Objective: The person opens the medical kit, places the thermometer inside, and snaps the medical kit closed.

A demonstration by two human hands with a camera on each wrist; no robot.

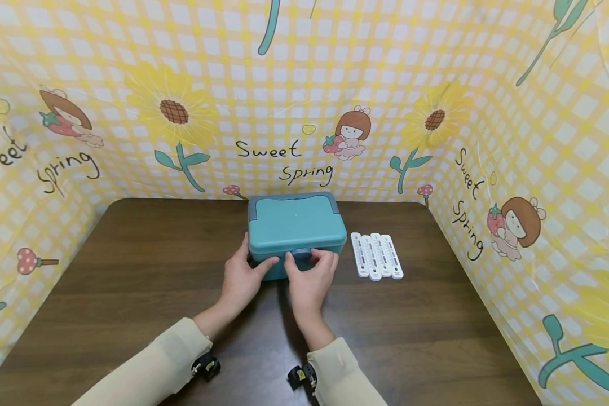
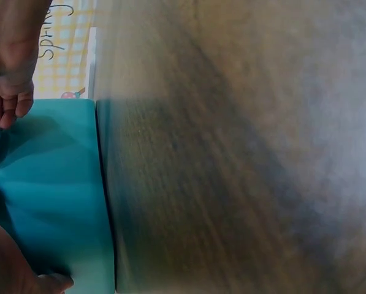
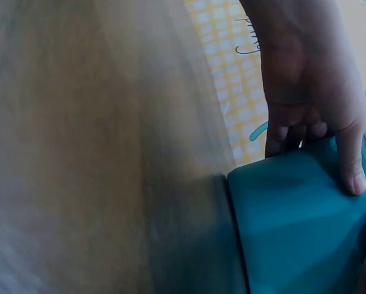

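Box sits mid-frame on the tabletop, left hand gripping its left side, right hand's fingers pinching the latch, seemingly working it, which calls for steady bracing next

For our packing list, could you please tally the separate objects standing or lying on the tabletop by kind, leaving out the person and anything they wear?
Teal lidded box: 1
White strips: 4
Total: 5
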